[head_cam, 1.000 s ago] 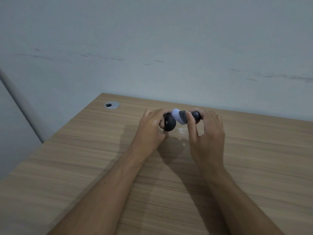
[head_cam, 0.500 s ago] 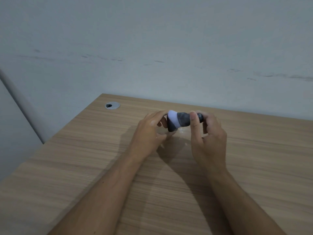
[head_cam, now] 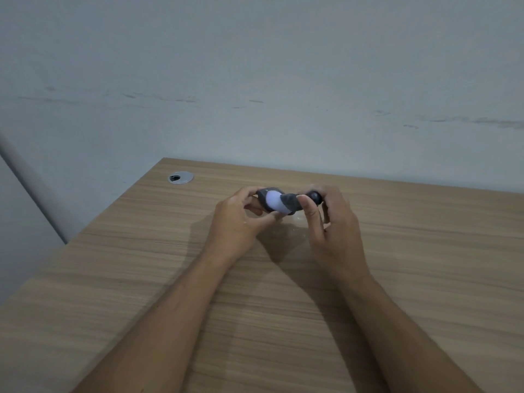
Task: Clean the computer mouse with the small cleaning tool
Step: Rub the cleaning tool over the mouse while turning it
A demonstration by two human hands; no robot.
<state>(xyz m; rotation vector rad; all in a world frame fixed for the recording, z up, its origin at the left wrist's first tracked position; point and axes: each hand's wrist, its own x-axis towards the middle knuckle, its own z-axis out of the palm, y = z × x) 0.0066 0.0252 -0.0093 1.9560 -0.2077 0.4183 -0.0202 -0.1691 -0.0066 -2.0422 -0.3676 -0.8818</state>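
Observation:
My left hand (head_cam: 235,222) holds a small dark computer mouse (head_cam: 261,193) just above the wooden desk; its fingers hide most of it. My right hand (head_cam: 331,231) grips the small cleaning tool (head_cam: 290,203), which has a grey body, a rounded white tip and a black knob at the end by my fingers. The white tip lies against the mouse, between my two hands. Both hands are close together near the back of the desk.
The wooden desk (head_cam: 425,279) runs back to a pale wall. A silver cable grommet (head_cam: 180,177) sits at the desk's far left corner. A grey pipe (head_cam: 25,180) slants down the wall beyond the left edge.
The tool's white tip has slid left over the mouse, which is now mostly covered. Both hands have stayed in about the same place.

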